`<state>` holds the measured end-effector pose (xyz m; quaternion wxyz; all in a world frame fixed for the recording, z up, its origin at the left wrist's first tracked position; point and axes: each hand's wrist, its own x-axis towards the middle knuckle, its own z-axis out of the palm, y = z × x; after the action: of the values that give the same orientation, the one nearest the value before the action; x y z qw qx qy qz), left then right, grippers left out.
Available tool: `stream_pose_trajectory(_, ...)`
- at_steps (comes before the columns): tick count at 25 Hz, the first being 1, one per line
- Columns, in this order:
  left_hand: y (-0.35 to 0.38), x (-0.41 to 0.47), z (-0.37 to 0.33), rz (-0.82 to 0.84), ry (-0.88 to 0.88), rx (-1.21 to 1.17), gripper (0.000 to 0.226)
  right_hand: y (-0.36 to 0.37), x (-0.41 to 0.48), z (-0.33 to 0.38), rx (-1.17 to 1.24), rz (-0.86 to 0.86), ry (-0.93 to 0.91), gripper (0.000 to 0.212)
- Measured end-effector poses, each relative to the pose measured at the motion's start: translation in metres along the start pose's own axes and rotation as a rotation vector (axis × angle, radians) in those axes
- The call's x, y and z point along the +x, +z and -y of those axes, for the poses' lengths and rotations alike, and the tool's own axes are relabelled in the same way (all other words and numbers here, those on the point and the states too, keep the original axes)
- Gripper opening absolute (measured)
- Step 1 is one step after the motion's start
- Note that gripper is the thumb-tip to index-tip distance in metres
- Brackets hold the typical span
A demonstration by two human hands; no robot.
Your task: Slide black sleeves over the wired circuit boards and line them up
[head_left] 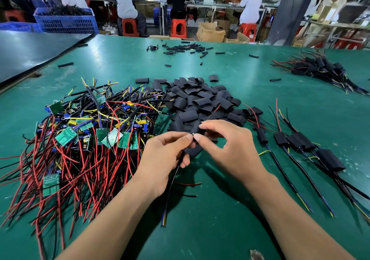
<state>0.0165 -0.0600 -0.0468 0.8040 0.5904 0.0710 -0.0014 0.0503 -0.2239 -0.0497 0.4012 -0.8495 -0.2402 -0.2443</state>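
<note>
the left hand [166, 155] pinches a black cable [171, 181] just above the bench [220, 219], wire ends hanging free, so the right hand [230, 149], fingers [208, 126] closed on a black sleeve [197, 150], can likely slide it on. sleeved boards [300, 141] lie in a row at right.

- Green worktop [220, 209], scuffed in places.
- Left: tangled heap of wired circuit boards [84, 135].
- Centre: pile of black sleeves [200, 99], touching that heap.
- Right: sleeved boards [300, 141] in a rough row.
- Far side: scattered tubing bits [184, 48]; sleeved bundle [318, 67].
</note>
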Motion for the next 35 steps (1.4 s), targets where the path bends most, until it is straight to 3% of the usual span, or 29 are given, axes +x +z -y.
stream_pose_trajectory(6,0.002,0.001,0.003,-0.057,0.067,0.04,0.011,0.004,-0.002,0.002,-0.066,-0.069,-0.082,0.015)
stream_pose_trajectory(10,0.002,0.0,0.004,-0.008,0.107,0.101,0.023,0.001,-0.001,0.005,-0.043,-0.028,-0.081,0.013)
stream_pose_trajectory(14,0.0,0.001,0.005,-0.02,0.151,0.194,0.024,-0.001,-0.001,0.005,-0.042,0.078,-0.032,0.013)
stream_pose_trajectory(20,0.003,0.0,0.008,-0.056,0.206,0.263,0.019,0.009,-0.005,0.01,-0.06,0.038,0.018,0.012)
stream_pose_trajectory(35,0.003,0.002,0.014,-0.177,0.185,0.282,0.013,0.016,-0.007,0.014,-0.106,0.034,-0.082,0.003)
